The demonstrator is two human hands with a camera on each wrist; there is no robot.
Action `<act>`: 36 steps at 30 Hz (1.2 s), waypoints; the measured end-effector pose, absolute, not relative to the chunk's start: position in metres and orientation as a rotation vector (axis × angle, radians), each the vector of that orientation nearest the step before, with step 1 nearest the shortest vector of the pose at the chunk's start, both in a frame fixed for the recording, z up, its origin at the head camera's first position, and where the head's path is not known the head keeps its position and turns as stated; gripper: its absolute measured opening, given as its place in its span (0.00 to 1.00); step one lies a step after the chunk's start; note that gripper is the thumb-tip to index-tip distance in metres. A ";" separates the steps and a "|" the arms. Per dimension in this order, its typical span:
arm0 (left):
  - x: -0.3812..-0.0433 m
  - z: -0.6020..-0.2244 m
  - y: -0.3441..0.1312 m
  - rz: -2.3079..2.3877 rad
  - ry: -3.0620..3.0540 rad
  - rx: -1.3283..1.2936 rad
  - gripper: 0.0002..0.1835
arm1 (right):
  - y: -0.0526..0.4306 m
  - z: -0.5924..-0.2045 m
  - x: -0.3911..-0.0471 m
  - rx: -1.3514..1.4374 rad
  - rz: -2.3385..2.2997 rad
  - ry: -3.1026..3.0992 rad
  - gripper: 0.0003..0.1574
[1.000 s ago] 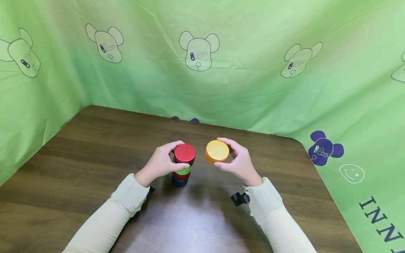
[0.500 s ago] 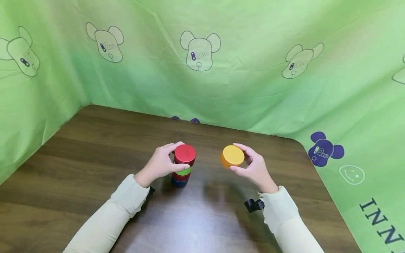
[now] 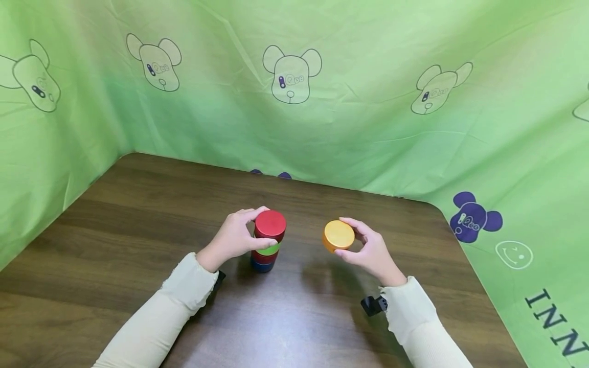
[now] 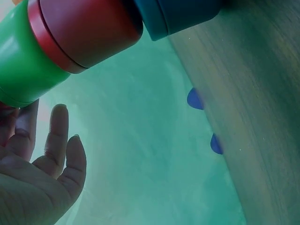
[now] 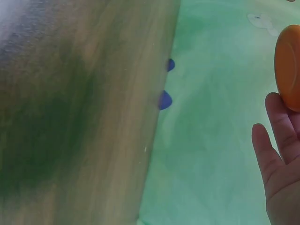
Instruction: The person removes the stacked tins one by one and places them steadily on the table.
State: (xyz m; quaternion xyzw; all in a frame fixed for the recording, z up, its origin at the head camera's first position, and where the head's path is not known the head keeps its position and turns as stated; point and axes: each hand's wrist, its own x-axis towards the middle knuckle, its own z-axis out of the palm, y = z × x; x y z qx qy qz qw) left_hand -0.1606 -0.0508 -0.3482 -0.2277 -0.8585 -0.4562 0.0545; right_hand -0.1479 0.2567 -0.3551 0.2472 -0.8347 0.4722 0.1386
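A stack of round lidded tins stands upright on the table, my left hand [image 3: 234, 236] gripping the top red tin [image 3: 270, 223] between thumb and fingers. Below that come a green tin [image 3: 268, 250], another red tin [image 4: 91, 28] and, at the bottom, a blue tin [image 4: 185, 13]. Over to the right, my right hand [image 3: 374, 255] pinches an orange tin [image 3: 339, 234] by its sides, held above the table with its flat top up. In the right wrist view the orange tin [image 5: 288, 68] shows only in part at the edge.
The brown wooden table [image 3: 184, 199] spreads around both hands. Behind it and at its sides hangs a green curtain [image 3: 221, 117] printed with bear heads. A black wrist mount [image 3: 374, 305] sits beneath the right sleeve.
My right hand has carried the orange tin to the right, away from the stack, and a little nearer the front. My left hand stays on the top red tin.
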 end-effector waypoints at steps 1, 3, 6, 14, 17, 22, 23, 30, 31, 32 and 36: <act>-0.161 -0.348 -0.051 -1.387 -2.610 -0.693 0.33 | 0.257 -0.356 -0.148 0.713 1.367 -2.417 0.42; -0.161 -0.348 -0.051 -1.391 -2.611 -0.693 0.33 | 0.258 -0.359 -0.147 0.710 1.372 -2.424 0.42; -0.161 -0.348 -0.050 -1.400 -2.609 -0.694 0.33 | 0.258 -0.362 -0.145 0.690 1.389 -2.446 0.41; -0.162 -0.347 -0.049 -1.442 -2.621 -0.687 0.34 | 0.260 -0.371 -0.143 0.606 1.442 -2.519 0.40; -0.163 -0.346 -0.048 -1.451 -2.625 -0.689 0.34 | 0.261 -0.373 -0.143 0.585 1.446 -2.522 0.39; -0.164 -0.344 -0.049 -1.460 -2.628 -0.692 0.34 | 0.264 -0.376 -0.143 0.575 1.418 -2.534 0.39; -0.164 -0.344 -0.049 -1.463 -2.629 -0.690 0.34 | 0.264 -0.377 -0.143 0.574 1.410 -2.540 0.39; -0.164 -0.345 -0.050 -1.435 -2.634 -0.700 0.34 | 0.269 -0.379 -0.144 0.562 1.356 -2.612 0.39; -0.164 -0.345 -0.050 -1.432 -2.633 -0.700 0.34 | 0.269 -0.380 -0.144 0.563 1.359 -2.623 0.39; -0.163 -0.345 -0.050 -1.428 -2.635 -0.697 0.34 | 0.270 -0.380 -0.145 0.562 1.360 -2.636 0.39; -0.161 -0.346 -0.051 -1.443 -2.648 -0.685 0.34 | 0.270 -0.384 -0.146 0.562 1.388 -2.689 0.38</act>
